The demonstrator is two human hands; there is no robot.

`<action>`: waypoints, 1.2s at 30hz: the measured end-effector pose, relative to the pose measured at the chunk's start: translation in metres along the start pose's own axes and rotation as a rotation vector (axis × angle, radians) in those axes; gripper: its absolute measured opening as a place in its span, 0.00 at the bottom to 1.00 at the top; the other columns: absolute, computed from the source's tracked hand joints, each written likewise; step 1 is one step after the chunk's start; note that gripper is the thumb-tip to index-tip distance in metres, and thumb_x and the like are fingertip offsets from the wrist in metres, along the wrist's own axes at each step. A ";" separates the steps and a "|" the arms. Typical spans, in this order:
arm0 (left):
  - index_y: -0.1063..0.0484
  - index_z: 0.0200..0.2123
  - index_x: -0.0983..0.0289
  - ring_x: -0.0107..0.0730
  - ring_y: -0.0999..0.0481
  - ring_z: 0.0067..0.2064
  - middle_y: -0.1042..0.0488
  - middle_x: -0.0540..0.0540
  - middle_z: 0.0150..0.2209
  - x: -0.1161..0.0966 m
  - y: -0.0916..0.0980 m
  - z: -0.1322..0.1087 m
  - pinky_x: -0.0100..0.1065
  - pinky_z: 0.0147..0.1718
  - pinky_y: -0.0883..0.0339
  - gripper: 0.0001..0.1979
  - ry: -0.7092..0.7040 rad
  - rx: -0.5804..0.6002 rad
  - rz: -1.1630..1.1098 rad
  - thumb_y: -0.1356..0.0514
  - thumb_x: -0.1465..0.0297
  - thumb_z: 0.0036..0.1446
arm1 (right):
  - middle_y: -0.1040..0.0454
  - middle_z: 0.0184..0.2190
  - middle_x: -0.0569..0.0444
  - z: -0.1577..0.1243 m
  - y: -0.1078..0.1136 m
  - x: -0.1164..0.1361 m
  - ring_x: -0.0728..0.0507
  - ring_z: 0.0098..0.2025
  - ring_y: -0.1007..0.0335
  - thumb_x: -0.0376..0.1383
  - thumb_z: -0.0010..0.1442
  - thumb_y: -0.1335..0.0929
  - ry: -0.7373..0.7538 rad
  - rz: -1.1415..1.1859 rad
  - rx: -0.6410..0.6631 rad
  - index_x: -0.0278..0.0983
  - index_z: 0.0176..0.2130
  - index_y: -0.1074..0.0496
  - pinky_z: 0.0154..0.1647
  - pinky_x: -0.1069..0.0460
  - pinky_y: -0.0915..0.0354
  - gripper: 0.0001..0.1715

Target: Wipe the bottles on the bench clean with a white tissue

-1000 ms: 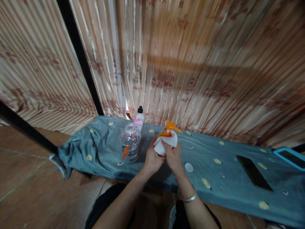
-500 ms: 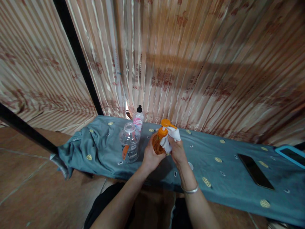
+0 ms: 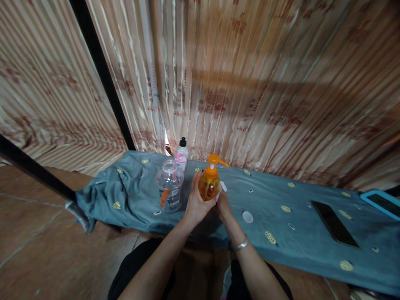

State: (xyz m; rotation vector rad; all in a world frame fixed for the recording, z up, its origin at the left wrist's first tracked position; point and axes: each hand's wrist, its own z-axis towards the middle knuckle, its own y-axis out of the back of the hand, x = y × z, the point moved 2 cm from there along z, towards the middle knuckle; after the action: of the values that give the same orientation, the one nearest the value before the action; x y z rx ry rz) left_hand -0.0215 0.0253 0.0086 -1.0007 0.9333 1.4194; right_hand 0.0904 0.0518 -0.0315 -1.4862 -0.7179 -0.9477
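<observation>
The amber pump bottle (image 3: 208, 185) is held slightly tilted just below the centre of the frame. Its left side is clasped by the curled left hand (image 3: 197, 204). A white cloth (image 3: 222, 187) is pinched in the right hand (image 3: 223, 205) at the bottle's lower right; the fingertips are partly hidden. An uncapped clear bottle (image 3: 170, 183) is positioned left of centre, and a dark phone (image 3: 335, 223) is laid at lower right.

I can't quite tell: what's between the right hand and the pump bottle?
A white cloth or tissue, partly hidden, lies between right hand and pump bottle in the head view.
</observation>
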 end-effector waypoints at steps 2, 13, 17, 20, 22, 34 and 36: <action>0.38 0.62 0.60 0.49 0.38 0.69 0.35 0.61 0.65 0.002 -0.001 0.000 0.52 0.70 0.49 0.43 -0.012 0.019 0.000 0.30 0.75 0.41 | 0.17 0.40 0.57 -0.001 0.005 -0.010 0.41 0.42 0.22 0.49 0.48 0.25 -0.035 0.003 -0.039 0.41 0.38 0.22 0.51 0.47 0.29 0.20; 0.42 0.64 0.61 0.50 0.34 0.66 0.33 0.62 0.63 0.000 -0.005 -0.002 0.51 0.67 0.42 0.44 -0.026 0.076 -0.023 0.34 0.77 0.42 | 0.19 0.48 0.51 -0.034 -0.037 0.062 0.39 0.55 0.27 0.57 0.57 0.30 0.284 -0.229 -0.055 0.39 0.45 0.23 0.65 0.43 0.41 0.28; 0.46 0.66 0.61 0.48 0.33 0.65 0.35 0.63 0.65 -0.002 0.000 0.000 0.49 0.67 0.42 0.46 -0.019 0.150 -0.056 0.34 0.77 0.42 | 0.28 0.59 0.36 -0.031 -0.025 0.030 0.33 0.63 0.35 0.60 0.59 0.37 0.231 -0.368 -0.195 0.31 0.55 0.31 0.68 0.36 0.46 0.41; 0.48 0.66 0.59 0.49 0.36 0.67 0.36 0.62 0.67 -0.001 0.004 0.000 0.50 0.68 0.45 0.47 -0.015 0.162 -0.054 0.33 0.75 0.44 | 0.31 0.61 0.35 -0.021 -0.007 -0.003 0.31 0.64 0.36 0.58 0.53 0.34 0.167 -0.358 -0.124 0.33 0.55 0.31 0.67 0.36 0.43 0.41; 0.48 0.66 0.59 0.49 0.37 0.68 0.37 0.62 0.67 0.000 0.006 -0.001 0.51 0.69 0.46 0.46 0.000 0.166 -0.042 0.32 0.72 0.46 | 0.27 0.59 0.37 -0.016 0.006 -0.018 0.31 0.63 0.34 0.56 0.49 0.32 0.165 -0.349 -0.092 0.34 0.51 0.28 0.68 0.37 0.44 0.38; 0.54 0.70 0.61 0.51 0.45 0.72 0.44 0.63 0.70 -0.001 -0.005 -0.007 0.54 0.71 0.56 0.48 0.016 0.177 -0.010 0.35 0.71 0.49 | 0.19 0.49 0.53 -0.036 -0.004 0.038 0.36 0.53 0.24 0.53 0.51 0.28 0.084 -0.113 -0.106 0.40 0.46 0.23 0.57 0.41 0.32 0.27; 0.59 0.72 0.61 0.50 0.50 0.74 0.49 0.64 0.73 -0.001 -0.006 -0.010 0.54 0.72 0.60 0.50 0.013 0.170 -0.013 0.36 0.70 0.50 | 0.18 0.47 0.58 -0.041 -0.015 0.056 0.39 0.53 0.24 0.52 0.52 0.26 0.105 -0.063 -0.021 0.43 0.47 0.22 0.57 0.45 0.31 0.25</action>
State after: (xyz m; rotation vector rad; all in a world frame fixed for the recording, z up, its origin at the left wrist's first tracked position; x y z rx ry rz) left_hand -0.0146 0.0163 0.0063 -0.8885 1.0366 1.3008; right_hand 0.0983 0.0093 0.0246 -1.4279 -0.6836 -1.0765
